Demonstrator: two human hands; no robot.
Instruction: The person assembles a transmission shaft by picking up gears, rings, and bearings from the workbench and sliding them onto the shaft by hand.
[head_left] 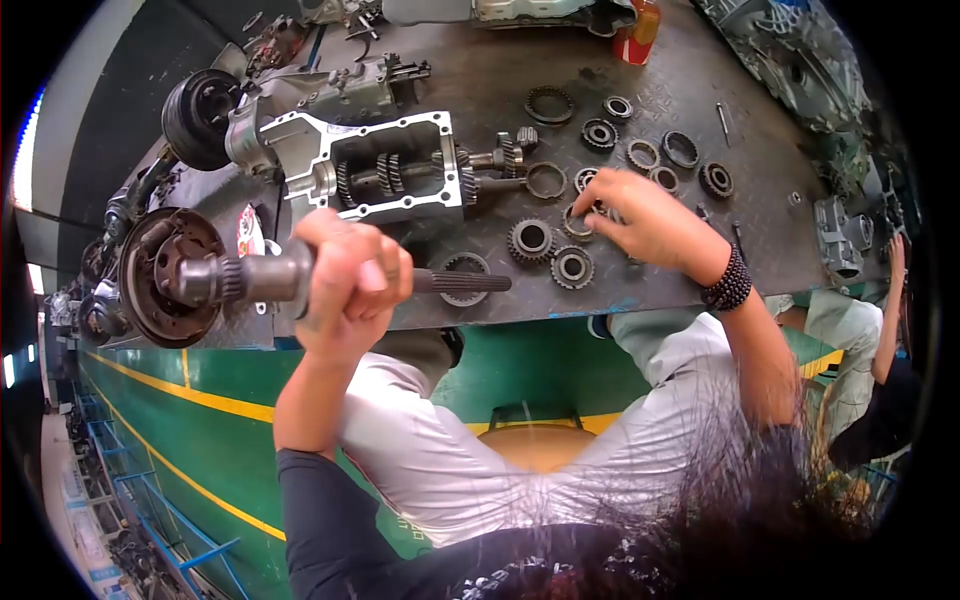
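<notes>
My left hand (350, 275) is closed around a splined transmission shaft (455, 282), lifted level over the front edge of the bench. Its thick end with a small gear (232, 278) points left. On the right, my right hand (640, 215) has thumb and forefinger curled onto the rim of a brass-coloured synchronizer ring (577, 224); whether the ring is off the bench is unclear. Just beside it lie a gear (531, 240) and a smaller gear (573, 267). Beneath the shaft's splined end rests a toothed ring (464, 290).
An opened gearbox housing (395, 213) with gears inside lies behind my left hand. Brake drums (150, 300) stand at the left. Several rings and bearings (681, 150) spread across the metal bench (640, 290). Another person's arm (889, 310) shows at far right.
</notes>
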